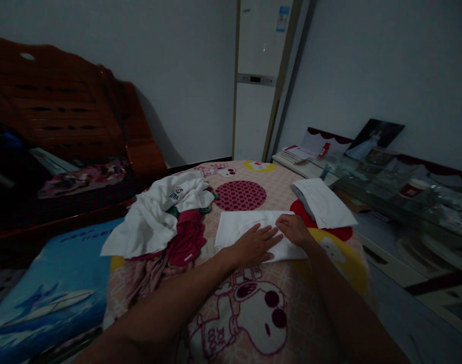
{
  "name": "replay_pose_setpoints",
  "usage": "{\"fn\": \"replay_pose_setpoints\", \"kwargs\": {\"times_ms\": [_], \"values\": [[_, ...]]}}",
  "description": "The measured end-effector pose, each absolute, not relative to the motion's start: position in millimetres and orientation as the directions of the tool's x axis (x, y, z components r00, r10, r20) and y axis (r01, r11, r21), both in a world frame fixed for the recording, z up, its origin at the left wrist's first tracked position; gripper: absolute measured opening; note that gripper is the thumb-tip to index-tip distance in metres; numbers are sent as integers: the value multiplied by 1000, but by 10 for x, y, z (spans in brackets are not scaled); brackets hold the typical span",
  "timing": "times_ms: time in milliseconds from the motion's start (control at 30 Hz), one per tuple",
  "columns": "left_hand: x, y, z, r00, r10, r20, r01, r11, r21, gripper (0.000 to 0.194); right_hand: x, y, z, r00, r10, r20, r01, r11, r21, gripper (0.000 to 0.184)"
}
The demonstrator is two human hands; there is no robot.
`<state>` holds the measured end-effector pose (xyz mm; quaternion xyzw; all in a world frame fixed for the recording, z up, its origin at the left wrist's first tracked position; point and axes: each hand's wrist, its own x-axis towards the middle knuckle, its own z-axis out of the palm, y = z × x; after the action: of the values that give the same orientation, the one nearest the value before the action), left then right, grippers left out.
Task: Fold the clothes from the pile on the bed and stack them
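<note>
Head view, reading the clock with twelve straight ahead of the person: from where I stand, a carved wooden bench fills ten o'clock, a patterned cloth lying on its seat. Nearer, at nine, is a blue printed cover showing a surfboard. The round table's patterned tablecloth carries a loose heap at ten: a crumpled white shirt over a dark red garment and pinkish fabric.

The folded white cloth lies flat at the table's middle. The left hand rests on it palm down, fingers spread, gripping nothing. Just beside it, at the cloth's two o'clock, the right hand has its fingers curled; I cannot tell whether they pinch the fabric.

A tall white cabinet-like unit stands at twelve. A folded white-and-grey stack sits at the table's two o'clock. Beyond, towards three, a glass-topped cabinet bears papers, a small red bottle and a red-and-white cup; the contents of bottle and cup are hidden from me.
</note>
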<state>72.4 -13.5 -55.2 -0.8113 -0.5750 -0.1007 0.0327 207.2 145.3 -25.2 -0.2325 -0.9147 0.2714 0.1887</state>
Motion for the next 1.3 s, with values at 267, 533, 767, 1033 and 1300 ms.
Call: {"fn": "replay_pose_setpoints", "kwargs": {"times_ms": [267, 533, 767, 1033, 1300], "values": [[697, -131, -478, 248, 920, 303, 933, -311, 179, 60, 2054, 1462, -332, -767, 576, 284, 318, 725, -611, 18], [559, -63, -546, 66, 955, 288, 985, -110, 137, 65, 2043, 1460, -318, -797, 557, 234, 369, 756, -541, 19], [560, -67, -593, 102, 967, 235, 990, -121, 69, 63, 2049, 1470, -334, -802, 549, 234, 360, 757, -545, 19], [560, -69, -603, 99, 969, 225, 991, -116, 67, 62, 2063, 1496, -354, -722, 614, 318, 325, 707, -628, 19], [588, -85, -557, 99, 975, 200, 993, -111, 51, 61, 2042, 1466, -317, -795, 574, 194, 448, 773, -449, 13]]}}
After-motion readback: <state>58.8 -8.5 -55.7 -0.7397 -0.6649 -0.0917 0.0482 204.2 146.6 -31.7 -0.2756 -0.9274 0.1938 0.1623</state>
